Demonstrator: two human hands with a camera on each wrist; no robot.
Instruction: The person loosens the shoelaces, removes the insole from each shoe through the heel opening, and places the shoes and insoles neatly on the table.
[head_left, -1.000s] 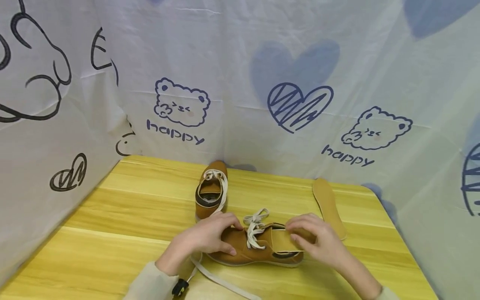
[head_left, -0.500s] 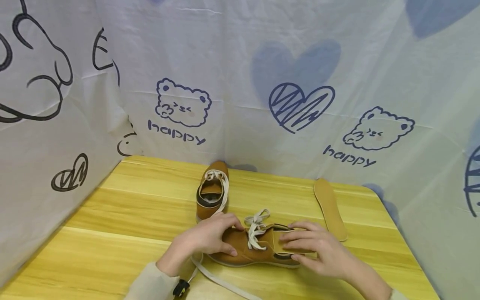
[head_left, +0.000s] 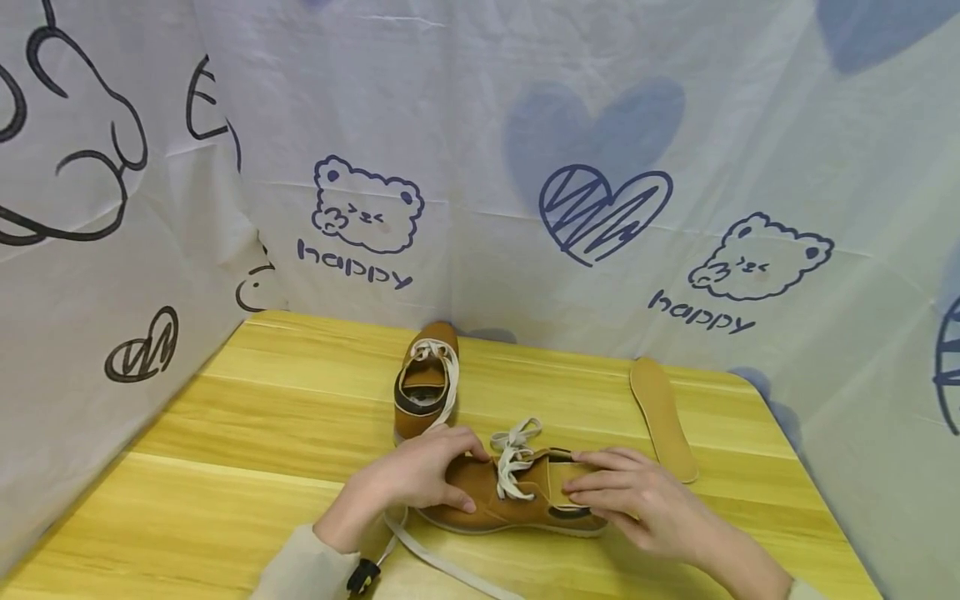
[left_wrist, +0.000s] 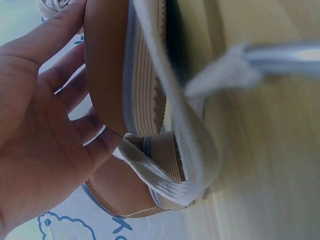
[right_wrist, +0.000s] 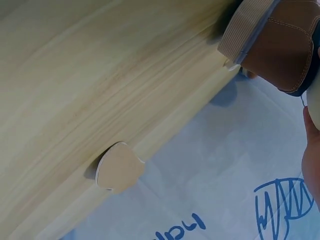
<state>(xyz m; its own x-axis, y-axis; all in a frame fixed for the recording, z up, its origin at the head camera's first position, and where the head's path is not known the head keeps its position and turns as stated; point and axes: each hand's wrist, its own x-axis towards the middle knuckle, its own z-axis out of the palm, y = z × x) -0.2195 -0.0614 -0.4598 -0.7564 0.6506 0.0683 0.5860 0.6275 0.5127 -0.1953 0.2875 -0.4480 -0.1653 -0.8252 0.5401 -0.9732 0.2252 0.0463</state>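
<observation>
A brown lace-up shoe [head_left: 476, 487] lies on the table with its toe to the left. My left hand [head_left: 420, 467] grips the toe between thumb and fingers; the left wrist view shows that rounded toe [left_wrist: 107, 65] against the palm. A tan insole [head_left: 558, 479] sits in the shoe's opening, its front end hidden under the tongue. My right hand [head_left: 637, 500] rests over the heel, extended fingers on the insole. In the right wrist view the shoe's heel [right_wrist: 280, 50] shows at top right, most of the hand out of frame. White laces [head_left: 512, 475] are bowed over the tongue.
A matching shoe [head_left: 412, 423] stands behind, toe away from me. Another tan insole [head_left: 660, 412] lies at the back right. A loose white lace [head_left: 450, 567] trails along the table front, near a small black piece [head_left: 362, 577]. Printed cloth [head_left: 480, 208] hangs behind the table.
My right hand has gone from pinching the insole's heel end to laying extended fingers on it. The insole has gone further into the shoe. My left hand keeps its grip.
</observation>
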